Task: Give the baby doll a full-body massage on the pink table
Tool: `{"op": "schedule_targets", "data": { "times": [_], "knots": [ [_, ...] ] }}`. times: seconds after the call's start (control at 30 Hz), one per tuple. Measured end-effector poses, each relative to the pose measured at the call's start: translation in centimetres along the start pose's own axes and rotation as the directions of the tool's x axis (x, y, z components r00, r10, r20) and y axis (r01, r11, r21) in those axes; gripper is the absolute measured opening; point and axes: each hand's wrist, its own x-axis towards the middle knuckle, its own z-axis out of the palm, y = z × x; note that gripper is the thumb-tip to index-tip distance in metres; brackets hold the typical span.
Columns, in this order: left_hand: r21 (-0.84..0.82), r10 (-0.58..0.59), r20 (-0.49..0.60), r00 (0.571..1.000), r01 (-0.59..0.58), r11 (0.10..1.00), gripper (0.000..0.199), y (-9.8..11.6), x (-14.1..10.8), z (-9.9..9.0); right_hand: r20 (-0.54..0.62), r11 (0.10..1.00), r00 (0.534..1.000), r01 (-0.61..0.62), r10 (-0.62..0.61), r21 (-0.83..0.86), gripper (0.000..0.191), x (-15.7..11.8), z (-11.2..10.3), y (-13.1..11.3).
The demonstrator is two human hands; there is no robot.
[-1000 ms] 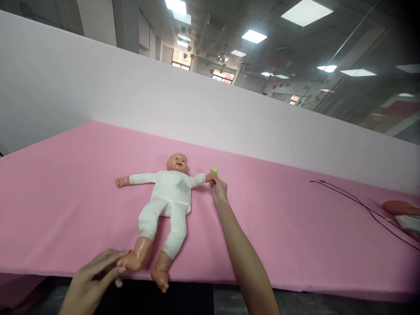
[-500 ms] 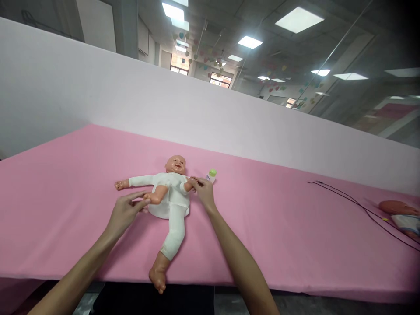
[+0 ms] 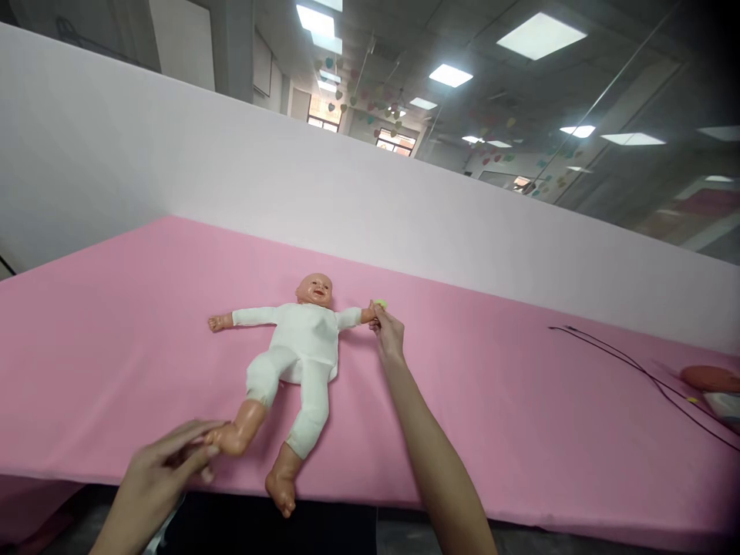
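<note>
Pink cloth [image 3: 109, 362] is covering a long table, and a white partition [image 3: 173, 154] is standing along its far edge. At the lower left, the person's left hand [image 3: 153, 482] is reaching in over the table's near edge, its fingers [image 3: 190, 441] curling around the foot [image 3: 234, 439] of a baby doll [image 3: 301, 339], so this hand is grasping the doll by that foot. The doll is lying on its back between the two hands, with its head toward the partition and its arms spread wide. It is wearing a white one-piece suit [image 3: 301, 347], and its other foot [image 3: 281, 489] is resting by the table's near edge, clear of both hands. To the right, the person's right hand [image 3: 388, 333] is lying against the doll's outstretched hand [image 3: 367, 314], with a small green cap [image 3: 380, 304] showing just past the fingertips. Most of that cap is hidden, and I cannot tell whether the fingers are gripping it or the doll's hand. Farther right and well apart from the hands, a thin black cord [image 3: 647, 376] is trailing across the cloth toward a rounded orange object [image 3: 710, 378], which is sitting at the frame's edge and is partly cut off.
</note>
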Motion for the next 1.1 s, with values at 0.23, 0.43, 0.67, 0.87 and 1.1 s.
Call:
{"op": "schedule_targets", "data": {
  "times": [0.23, 0.43, 0.67, 0.87, 1.1],
  "knots": [
    [-0.134, 0.104, -0.017, 0.994, -0.105, 0.985, 0.052, 4.8, 10.8, 5.9, 0.532, 0.805, 0.797, 0.501, -0.286, -0.317, 0.023, -7.0, 4.1, -1.2],
    [-0.12, 0.165, 0.012, 0.986, -0.162, 0.979, 0.046, 4.4, 10.2, 5.5, 0.363, 0.906, 0.914, 0.299, -0.182, -0.298, 0.033, -4.4, 2.8, 0.2],
    [0.066, 0.286, 0.081, 0.955, -0.291, 0.954, 0.023, 0.6, -1.8, 0.7, -0.204, 0.968, 0.965, -0.2, 0.167, -0.152, 0.035, 2.7, -3.4, 2.0],
    [0.13, 0.444, 0.119, 0.888, -0.458, 0.88, 0.021, -3.5, -5.4, 1.8, -0.263, 0.91, 0.942, -0.287, 0.21, -0.299, 0.032, 3.0, -5.4, 4.4],
    [0.339, 0.671, 0.225, 0.707, -0.702, 0.626, 0.037, -3.4, -4.7, 0.5, -0.233, 0.887, 0.972, -0.096, -0.014, -0.451, 0.014, -0.9, -5.7, 1.4]
  ]
}}
